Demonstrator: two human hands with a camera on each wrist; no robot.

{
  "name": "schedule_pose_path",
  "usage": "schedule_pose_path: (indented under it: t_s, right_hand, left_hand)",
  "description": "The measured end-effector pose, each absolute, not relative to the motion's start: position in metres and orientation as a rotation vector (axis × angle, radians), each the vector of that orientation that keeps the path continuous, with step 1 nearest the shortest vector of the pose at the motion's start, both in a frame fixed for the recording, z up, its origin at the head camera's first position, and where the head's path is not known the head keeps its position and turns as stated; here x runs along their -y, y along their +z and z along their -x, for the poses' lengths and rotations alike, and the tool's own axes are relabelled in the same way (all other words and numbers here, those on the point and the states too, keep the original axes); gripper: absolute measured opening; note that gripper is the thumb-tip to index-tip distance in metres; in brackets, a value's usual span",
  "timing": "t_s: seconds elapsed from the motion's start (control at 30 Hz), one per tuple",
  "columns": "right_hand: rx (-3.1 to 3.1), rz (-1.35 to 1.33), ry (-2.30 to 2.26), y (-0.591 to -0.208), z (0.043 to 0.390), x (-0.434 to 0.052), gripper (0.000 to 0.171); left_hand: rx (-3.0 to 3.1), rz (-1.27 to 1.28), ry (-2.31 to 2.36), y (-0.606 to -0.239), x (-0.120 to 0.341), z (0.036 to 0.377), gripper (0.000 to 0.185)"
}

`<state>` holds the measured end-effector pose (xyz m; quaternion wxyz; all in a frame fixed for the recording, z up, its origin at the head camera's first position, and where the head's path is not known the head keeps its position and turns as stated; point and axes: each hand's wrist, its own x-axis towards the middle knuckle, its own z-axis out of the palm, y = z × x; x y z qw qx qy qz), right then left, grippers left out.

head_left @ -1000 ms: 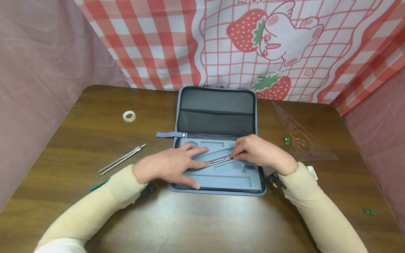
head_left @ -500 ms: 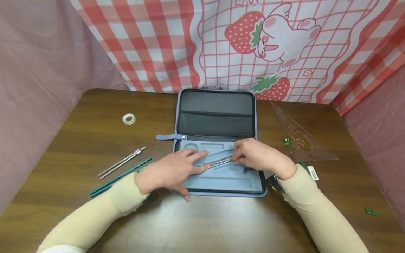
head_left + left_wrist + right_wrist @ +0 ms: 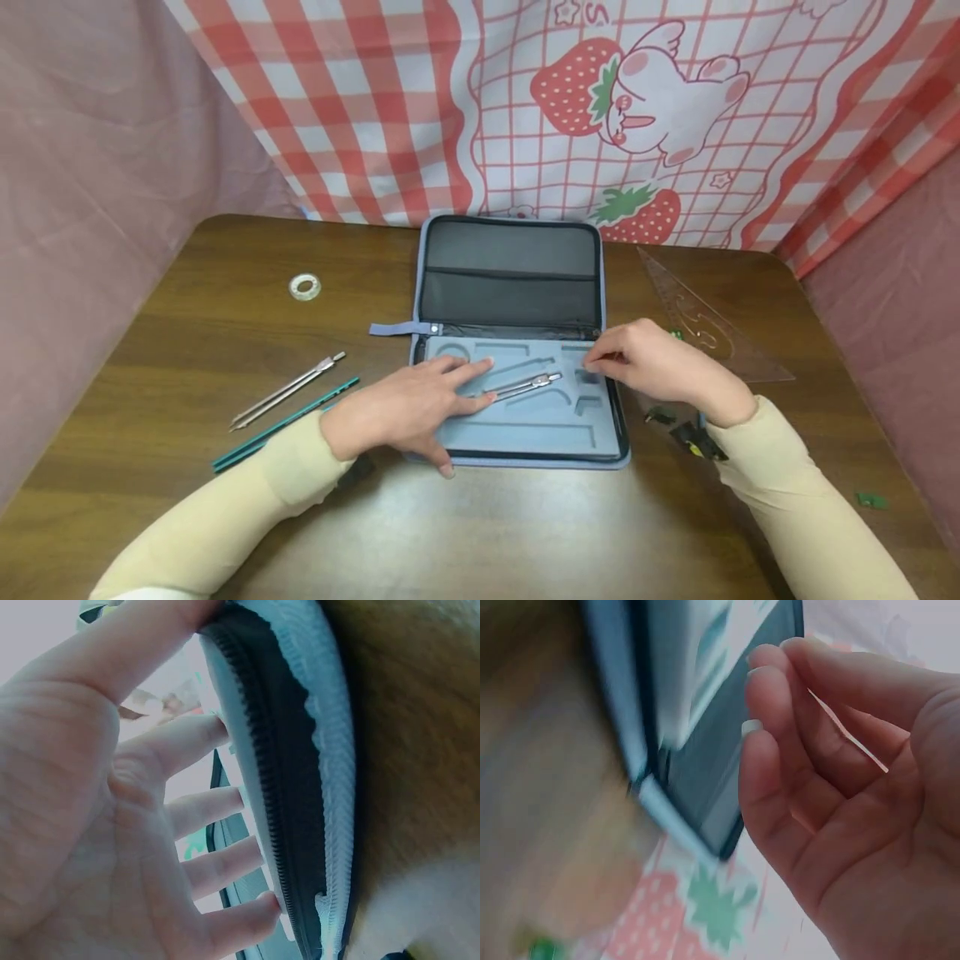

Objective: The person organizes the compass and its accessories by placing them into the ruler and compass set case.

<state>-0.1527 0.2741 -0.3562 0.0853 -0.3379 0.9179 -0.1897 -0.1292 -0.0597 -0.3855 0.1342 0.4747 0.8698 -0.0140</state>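
An open blue zip case (image 3: 615,433) lies in the middle of the wooden table, its foam tray nearest me. A metal compass (image 3: 522,387) lies slanted in the tray, free of both hands. My left hand (image 3: 450,392) rests flat on the tray's left part with fingers straight, thumb at the front edge. The left wrist view shows the left hand (image 3: 187,825) spread beside the case's zipper edge (image 3: 281,802). My right hand (image 3: 600,358) hovers at the tray's right end, fingers loosely curled. In the right wrist view the right hand (image 3: 832,772) holds nothing beside the case (image 3: 697,772).
A tape roll (image 3: 304,287), a second metal instrument (image 3: 288,390) and teal pencils (image 3: 285,423) lie left of the case. A clear set square (image 3: 697,317) lies to the right. Small black and yellow parts (image 3: 693,437) sit by my right wrist, with a green piece (image 3: 870,500) farther right.
My right hand let go of the metal compass and moved right to the tray's end. The compass now lies in the tray. My left hand stayed put.
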Motion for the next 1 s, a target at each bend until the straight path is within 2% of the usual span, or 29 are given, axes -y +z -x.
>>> schedule_pose_path:
  t_s: [0.2,0.4,0.7,1.0]
  right_hand:
    - [-2.854,0.839,-0.555,-0.35,0.13,-0.323,0.011]
    - [-2.887,0.773,-0.516,-0.363,0.106,-0.356,0.017]
    - [-2.904,0.87,-0.562,-0.384,0.1,-0.355,0.028]
    - [-2.887,0.935,-0.553,-0.388,0.103,-0.352,0.028]
  left_hand:
    - [-2.499,-1.362,-0.005,-0.386,0.059,0.129,0.099]
    - [-2.484,-1.347,0.002,-0.385,0.059,0.13,0.098]
    - [-2.471,-1.336,0.032,-0.386,0.062,0.132,0.098]
    - [-2.467,-1.325,0.026,-0.386,0.062,0.132,0.099]
